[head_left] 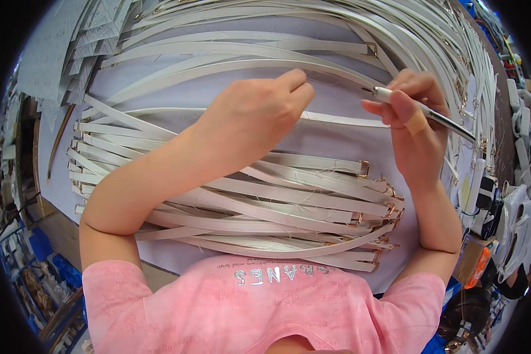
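Note:
My right hand [418, 118] grips a slim white and dark pen-shaped tool [436, 113]. Its thin metal tip points left, close to a white strap [312, 66] that arches across the far side of the table. A bandage is wrapped round one finger of this hand. Over the middle of the straps, my left hand [268, 109] is closed with thumb and finger pinched; what it holds, if anything, is too small to make out. Below it lies a bundle of white straps [289, 197] with gold-coloured buckles [364, 169] at the right ends. Loose thread ends stick out from several straps.
More white straps [395, 23] curve round the far and right edges of the white tabletop [416, 194]. Grey-white patterned sheets [59, 47] are stacked at the far left. At the right stand small items, among them an orange object [478, 267].

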Action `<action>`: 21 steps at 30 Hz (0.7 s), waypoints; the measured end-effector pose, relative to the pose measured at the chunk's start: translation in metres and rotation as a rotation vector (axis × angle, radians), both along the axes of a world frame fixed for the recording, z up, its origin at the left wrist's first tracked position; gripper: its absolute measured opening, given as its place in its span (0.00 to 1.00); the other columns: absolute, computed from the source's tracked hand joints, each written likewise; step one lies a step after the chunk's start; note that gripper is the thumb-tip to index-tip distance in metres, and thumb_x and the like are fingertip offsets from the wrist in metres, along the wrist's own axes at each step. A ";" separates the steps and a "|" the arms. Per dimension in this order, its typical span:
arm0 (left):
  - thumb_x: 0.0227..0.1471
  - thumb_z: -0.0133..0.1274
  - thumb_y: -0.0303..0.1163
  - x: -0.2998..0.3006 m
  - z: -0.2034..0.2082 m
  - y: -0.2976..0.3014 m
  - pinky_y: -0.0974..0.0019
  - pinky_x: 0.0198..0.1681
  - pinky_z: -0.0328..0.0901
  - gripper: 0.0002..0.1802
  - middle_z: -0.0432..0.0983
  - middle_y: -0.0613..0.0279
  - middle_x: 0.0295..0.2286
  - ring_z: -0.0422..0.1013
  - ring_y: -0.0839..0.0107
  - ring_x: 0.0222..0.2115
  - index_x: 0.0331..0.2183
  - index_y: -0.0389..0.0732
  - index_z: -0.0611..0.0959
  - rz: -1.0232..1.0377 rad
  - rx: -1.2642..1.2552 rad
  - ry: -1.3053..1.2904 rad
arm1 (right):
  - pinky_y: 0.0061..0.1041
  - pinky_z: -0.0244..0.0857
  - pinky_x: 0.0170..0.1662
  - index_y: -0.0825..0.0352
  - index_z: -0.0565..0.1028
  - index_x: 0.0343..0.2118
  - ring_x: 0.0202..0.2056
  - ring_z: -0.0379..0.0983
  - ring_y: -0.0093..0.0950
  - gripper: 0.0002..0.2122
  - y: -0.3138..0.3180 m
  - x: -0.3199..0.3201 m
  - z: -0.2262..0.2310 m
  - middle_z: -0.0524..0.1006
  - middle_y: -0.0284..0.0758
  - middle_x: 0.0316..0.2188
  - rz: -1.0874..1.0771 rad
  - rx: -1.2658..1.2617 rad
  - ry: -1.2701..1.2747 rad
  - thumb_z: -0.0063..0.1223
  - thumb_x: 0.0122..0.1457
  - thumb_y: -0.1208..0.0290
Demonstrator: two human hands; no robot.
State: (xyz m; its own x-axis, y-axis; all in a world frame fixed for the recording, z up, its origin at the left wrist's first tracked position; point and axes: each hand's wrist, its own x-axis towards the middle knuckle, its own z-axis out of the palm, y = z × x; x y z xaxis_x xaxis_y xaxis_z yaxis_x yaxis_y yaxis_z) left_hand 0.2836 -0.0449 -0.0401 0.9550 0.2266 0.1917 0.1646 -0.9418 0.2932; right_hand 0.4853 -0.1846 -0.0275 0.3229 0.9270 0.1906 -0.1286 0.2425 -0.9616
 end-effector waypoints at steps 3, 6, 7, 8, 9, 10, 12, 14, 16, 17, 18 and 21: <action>0.49 0.60 0.25 -0.002 0.004 0.000 0.56 0.32 0.66 0.12 0.69 0.58 0.31 0.71 0.55 0.27 0.36 0.40 0.74 0.022 -0.268 0.090 | 0.30 0.78 0.45 0.70 0.71 0.32 0.25 0.68 0.18 0.04 -0.001 -0.001 -0.001 0.69 0.34 0.30 0.037 -0.001 -0.019 0.53 0.61 0.78; 0.50 0.58 0.25 0.001 -0.001 0.001 0.55 0.32 0.66 0.11 0.69 0.57 0.31 0.71 0.54 0.28 0.34 0.40 0.74 -0.010 -0.334 0.012 | 0.30 0.78 0.44 0.70 0.70 0.31 0.26 0.68 0.17 0.04 -0.002 -0.003 -0.010 0.69 0.34 0.30 0.105 -0.069 -0.076 0.54 0.61 0.77; 0.50 0.58 0.24 0.002 -0.002 0.001 0.55 0.32 0.66 0.10 0.69 0.57 0.31 0.71 0.54 0.29 0.34 0.40 0.73 -0.027 -0.369 -0.029 | 0.31 0.78 0.44 0.70 0.71 0.31 0.26 0.70 0.18 0.04 -0.001 -0.004 -0.013 0.70 0.33 0.29 0.126 -0.108 -0.041 0.55 0.60 0.78; 0.50 0.58 0.24 0.004 -0.002 0.001 0.55 0.32 0.66 0.10 0.69 0.57 0.31 0.71 0.54 0.29 0.34 0.40 0.73 -0.026 -0.368 -0.027 | 0.32 0.78 0.43 0.70 0.71 0.30 0.26 0.71 0.19 0.04 0.000 -0.004 -0.016 0.71 0.33 0.28 0.147 -0.148 -0.006 0.56 0.59 0.78; 0.50 0.57 0.24 0.007 -0.003 0.002 0.55 0.32 0.66 0.09 0.69 0.57 0.31 0.71 0.54 0.29 0.33 0.40 0.73 -0.059 -0.350 -0.010 | 0.33 0.78 0.43 0.69 0.71 0.30 0.26 0.72 0.19 0.05 0.002 -0.004 -0.019 0.73 0.32 0.27 0.169 -0.188 0.029 0.56 0.58 0.79; 0.51 0.57 0.24 0.009 -0.003 0.002 0.55 0.32 0.66 0.08 0.69 0.58 0.31 0.72 0.54 0.29 0.33 0.40 0.73 -0.092 -0.333 0.007 | 0.33 0.78 0.43 0.69 0.71 0.30 0.26 0.72 0.19 0.05 0.003 -0.003 -0.021 0.73 0.32 0.27 0.169 -0.189 0.029 0.56 0.58 0.79; 0.51 0.56 0.23 0.010 -0.003 0.003 0.55 0.32 0.66 0.08 0.69 0.58 0.31 0.72 0.54 0.29 0.32 0.40 0.73 -0.123 -0.316 0.023 | 0.34 0.78 0.43 0.69 0.71 0.29 0.26 0.71 0.18 0.05 0.004 0.000 -0.025 0.72 0.32 0.27 0.175 -0.198 0.129 0.56 0.59 0.78; 0.51 0.56 0.25 0.009 0.000 0.004 0.55 0.33 0.68 0.06 0.71 0.57 0.33 0.73 0.54 0.31 0.33 0.39 0.75 -0.119 -0.288 0.090 | 0.34 0.78 0.43 0.68 0.71 0.29 0.25 0.71 0.18 0.05 0.006 0.003 -0.029 0.72 0.31 0.26 0.182 -0.201 0.180 0.56 0.59 0.78; 0.51 0.56 0.26 0.007 0.004 0.007 0.54 0.34 0.69 0.06 0.71 0.56 0.33 0.74 0.53 0.32 0.33 0.38 0.76 -0.127 -0.274 0.121 | 0.35 0.78 0.43 0.68 0.71 0.30 0.26 0.70 0.17 0.05 0.005 0.007 -0.035 0.72 0.31 0.26 0.177 -0.195 0.270 0.56 0.59 0.77; 0.51 0.56 0.25 0.003 0.007 0.010 0.55 0.33 0.68 0.06 0.71 0.57 0.33 0.73 0.54 0.31 0.34 0.39 0.76 -0.094 -0.230 0.138 | 0.35 0.78 0.43 0.68 0.71 0.30 0.26 0.69 0.17 0.05 0.006 0.008 -0.036 0.72 0.31 0.26 0.174 -0.191 0.316 0.56 0.59 0.77; 0.51 0.57 0.25 -0.002 0.009 0.012 0.55 0.32 0.67 0.07 0.71 0.58 0.32 0.73 0.55 0.30 0.35 0.40 0.77 -0.062 -0.187 0.154 | 0.35 0.78 0.43 0.68 0.71 0.30 0.26 0.69 0.17 0.05 0.006 0.010 -0.036 0.72 0.31 0.26 0.169 -0.191 0.315 0.56 0.59 0.77; 0.50 0.58 0.25 0.000 0.007 0.010 0.56 0.31 0.66 0.08 0.71 0.59 0.31 0.73 0.56 0.29 0.35 0.40 0.77 -0.105 -0.175 0.091 | 0.37 0.78 0.43 0.68 0.71 0.30 0.26 0.68 0.16 0.05 0.007 0.011 -0.036 0.72 0.30 0.26 0.213 -0.180 0.354 0.56 0.60 0.76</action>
